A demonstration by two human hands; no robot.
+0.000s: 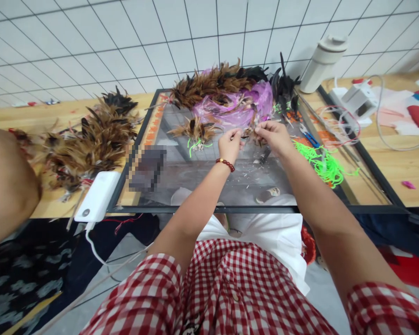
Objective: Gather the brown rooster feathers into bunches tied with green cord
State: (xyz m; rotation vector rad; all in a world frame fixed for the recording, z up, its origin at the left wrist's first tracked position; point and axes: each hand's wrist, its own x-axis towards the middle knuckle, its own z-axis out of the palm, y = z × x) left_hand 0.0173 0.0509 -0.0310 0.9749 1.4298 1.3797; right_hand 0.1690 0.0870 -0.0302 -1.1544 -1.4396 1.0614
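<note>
My left hand (230,144) and my right hand (274,135) meet over a glass-topped frame (209,172). Both are pinched shut on a small bunch of brown feathers (250,135) held between them. A red bead bracelet (225,164) circles my left wrist. Just behind my hands lies a purple plastic bag (244,104) with brown and black feathers (209,83) heaped on it. A tied feather tuft with green string (195,132) rests on the glass to the left.
A heap of brown feathers (91,139) and a white power bank (97,195) lie at left. Green string (323,163), blue-handled scissors (309,136), a white tumbler (323,63) and a white box with cables (359,100) are at right. Another person's arm (7,181) is at far left.
</note>
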